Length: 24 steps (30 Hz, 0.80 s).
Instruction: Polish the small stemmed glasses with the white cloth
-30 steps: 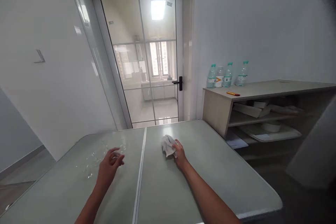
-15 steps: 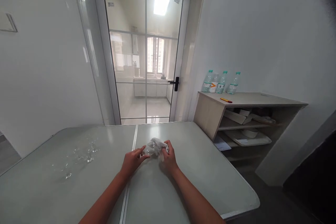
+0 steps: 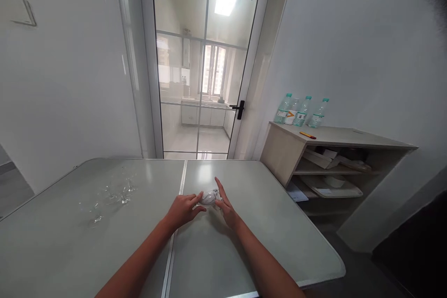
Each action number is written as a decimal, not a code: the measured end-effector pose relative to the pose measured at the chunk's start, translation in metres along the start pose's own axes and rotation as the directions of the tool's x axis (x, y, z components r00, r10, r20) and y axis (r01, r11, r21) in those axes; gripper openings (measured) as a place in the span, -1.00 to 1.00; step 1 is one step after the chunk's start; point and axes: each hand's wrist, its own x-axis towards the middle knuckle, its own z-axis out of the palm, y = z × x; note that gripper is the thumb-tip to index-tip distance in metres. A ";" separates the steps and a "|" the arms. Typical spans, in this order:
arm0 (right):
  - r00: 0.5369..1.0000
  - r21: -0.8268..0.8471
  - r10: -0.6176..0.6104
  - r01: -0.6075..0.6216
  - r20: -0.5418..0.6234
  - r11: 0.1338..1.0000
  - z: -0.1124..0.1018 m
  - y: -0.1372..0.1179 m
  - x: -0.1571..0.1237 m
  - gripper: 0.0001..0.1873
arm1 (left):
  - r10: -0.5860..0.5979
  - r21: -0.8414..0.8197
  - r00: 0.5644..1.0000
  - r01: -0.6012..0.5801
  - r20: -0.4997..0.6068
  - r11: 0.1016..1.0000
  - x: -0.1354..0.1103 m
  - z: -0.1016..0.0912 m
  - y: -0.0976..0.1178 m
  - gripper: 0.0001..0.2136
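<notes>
I see a small, clear glass (image 3: 206, 198) with a rounded body in the lower middle of my view, held up on its side, its long axis running roughly left to right. A pale, whitish cloth (image 3: 217, 193) is bunched at its right end, crumpled and mostly covered. Grey-white folds show through the glass wall (I can't tell from here whether they sit inside it or behind it). I make out the glass's left end only partly.
</notes>
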 end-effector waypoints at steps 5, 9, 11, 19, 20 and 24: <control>0.995 -0.043 -0.041 0.045 0.093 0.998 0.002 -0.006 -0.003 -0.19 | -0.274 -0.493 0.888 0.438 0.370 0.752 0.005 -0.020 0.011 -0.54; 0.998 0.016 -0.017 0.016 0.064 1.000 0.010 -0.011 -0.005 -0.34 | -0.288 -0.618 0.723 0.689 0.628 0.380 0.006 -0.027 0.008 -0.45; 0.999 0.083 0.024 -0.027 0.043 0.996 0.013 -0.009 -0.004 -0.42 | -0.326 -0.618 0.738 0.673 0.590 0.406 0.007 -0.025 0.009 -0.45; 0.956 0.299 0.291 -0.266 -0.040 0.916 0.007 0.019 0.013 -0.55 | -0.224 0.092 0.935 0.207 0.276 0.974 0.003 0.001 0.023 -0.65; 0.948 0.313 0.314 -0.286 -0.044 0.906 0.006 0.021 0.014 -0.54 | -0.209 0.138 0.933 0.175 0.293 0.975 0.002 0.003 0.023 -0.61; 0.965 0.292 0.258 -0.233 -0.047 0.927 0.005 0.017 0.014 -0.50 | -0.216 0.077 0.940 0.202 0.265 0.976 0.002 0.003 0.024 -0.61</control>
